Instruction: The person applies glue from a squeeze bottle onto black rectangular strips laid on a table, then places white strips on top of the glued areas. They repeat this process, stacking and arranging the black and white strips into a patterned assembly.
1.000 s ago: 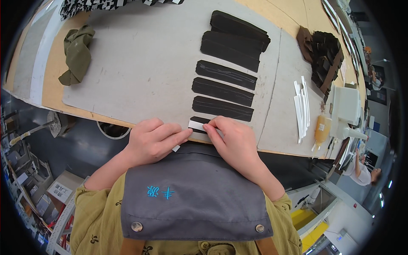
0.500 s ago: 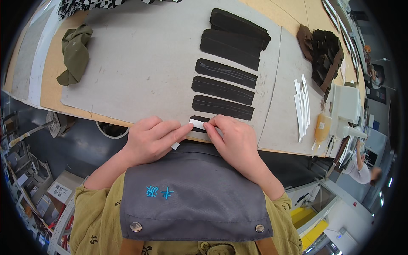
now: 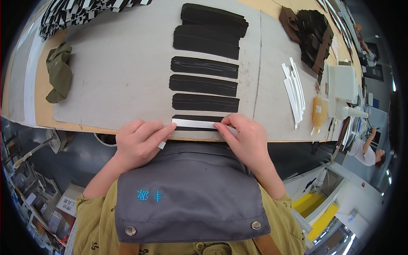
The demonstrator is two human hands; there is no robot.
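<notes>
A narrow white strip point(image 3: 195, 123) lies lengthwise on a black pointed-end piece point(image 3: 195, 117) near the table's front edge. My left hand point(image 3: 141, 140) has its index fingertip at the strip's left end, its fingers held together. Out from under that hand pokes the end of another white strip point(image 3: 161, 145). At the other end, my right hand point(image 3: 247, 138) is closed, thumb and index finger on the strip. Beyond them, similar black pieces point(image 3: 205, 103) with faint lines lie in a row, and overlapping black pieces point(image 3: 206, 40) lie farther off.
Loose white strips point(image 3: 293, 95) lie to the right, beside a bottle of amber liquid point(image 3: 319, 112) and a pale plastic device point(image 3: 342, 87). Dark brown pieces point(image 3: 312, 38) are heaped behind. At left are an olive cloth point(image 3: 59, 72) and a black-and-white bundle point(image 3: 80, 17).
My right hand has moved right along the white strip, and more of the strip now shows between my hands. The whole view has shifted, so the table things appear farther left.
</notes>
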